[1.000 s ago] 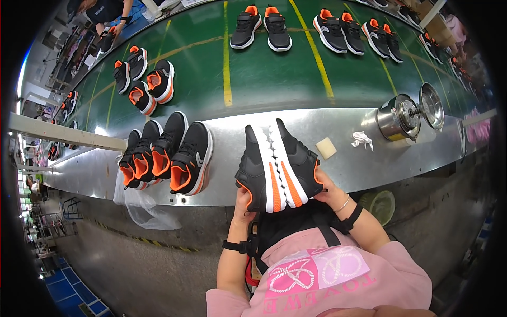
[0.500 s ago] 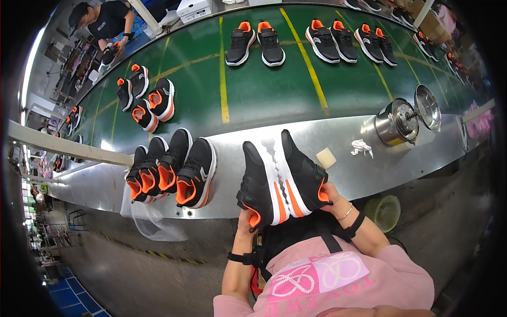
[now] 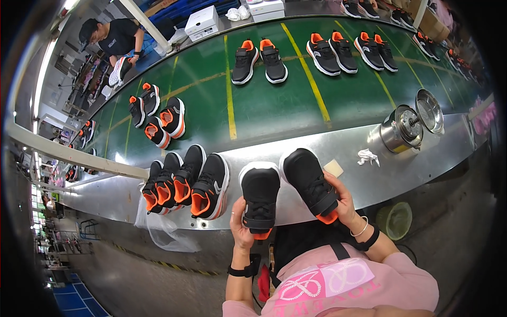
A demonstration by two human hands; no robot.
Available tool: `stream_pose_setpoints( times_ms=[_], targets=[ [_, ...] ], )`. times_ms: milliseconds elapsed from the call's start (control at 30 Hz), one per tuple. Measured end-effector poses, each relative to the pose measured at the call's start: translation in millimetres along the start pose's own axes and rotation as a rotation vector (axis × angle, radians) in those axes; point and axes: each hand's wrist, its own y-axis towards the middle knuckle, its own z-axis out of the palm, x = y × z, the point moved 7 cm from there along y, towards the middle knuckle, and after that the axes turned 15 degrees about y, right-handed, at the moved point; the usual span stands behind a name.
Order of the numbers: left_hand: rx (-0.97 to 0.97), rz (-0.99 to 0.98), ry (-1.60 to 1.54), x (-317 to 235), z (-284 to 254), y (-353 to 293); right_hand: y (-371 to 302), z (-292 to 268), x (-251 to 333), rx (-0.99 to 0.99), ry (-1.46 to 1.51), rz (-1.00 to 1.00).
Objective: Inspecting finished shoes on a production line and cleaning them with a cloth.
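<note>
Over the steel bench (image 3: pixel 393 171) hung one black shoe (image 3: pixel 261 189) and a second black shoe (image 3: pixel 304 177), toes forward.
Both looked light, with stiff soles, softer uppers and little to break; the outer sides toward the heel seemed the surest hold. There the left hand (image 3: pixel 241 227) clasped one, the right hand (image 3: pixel 345 203) the other, fingers partly hidden.

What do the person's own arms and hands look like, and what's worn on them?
The left hand and right hand are gloveless, with short pink sleeves above bare forearms. A black strap with a bulkier dark piece circles the left forearm near the wrist; another black strap circles the right. The right wrist also has a thin, pale bracelet.
</note>
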Motion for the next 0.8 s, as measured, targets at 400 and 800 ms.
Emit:
stream_pose_setpoints(
  times_ms=[400, 800],
  targets=[
    [-0.112, 0.291, 0.522, -53, 3, 1, -7, 15, 36, -0.051, -0.426, -0.331],
    [0.116, 0.097, 1.006, -57, 41, 30, 25, 52, 29, 0.065, -0.894, -0.251]
  ],
)
